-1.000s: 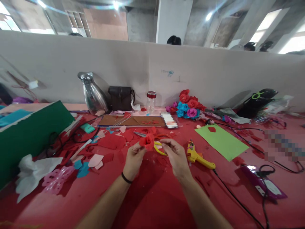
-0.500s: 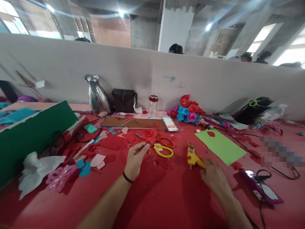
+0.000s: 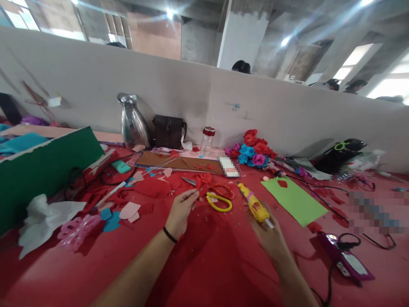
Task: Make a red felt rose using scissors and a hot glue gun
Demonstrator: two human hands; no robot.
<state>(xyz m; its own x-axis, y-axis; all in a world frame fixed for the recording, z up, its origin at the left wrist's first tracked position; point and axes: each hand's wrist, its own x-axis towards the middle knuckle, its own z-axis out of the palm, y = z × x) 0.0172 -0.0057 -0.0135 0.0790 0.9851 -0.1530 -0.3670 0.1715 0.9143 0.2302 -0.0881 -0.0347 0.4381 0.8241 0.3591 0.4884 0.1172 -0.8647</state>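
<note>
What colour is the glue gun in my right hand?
Mostly yellow; the head view shows it.

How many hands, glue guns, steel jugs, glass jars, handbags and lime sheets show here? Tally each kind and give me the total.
Hands: 2 (left hand, right hand)
Glue gun: 1
Steel jug: 1
Glass jar: 1
Handbag: 1
Lime sheet: 1
Total: 7

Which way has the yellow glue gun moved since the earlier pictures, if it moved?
Yes: the glue gun, now in the right hand, moved left, away from the green sheet.
</note>
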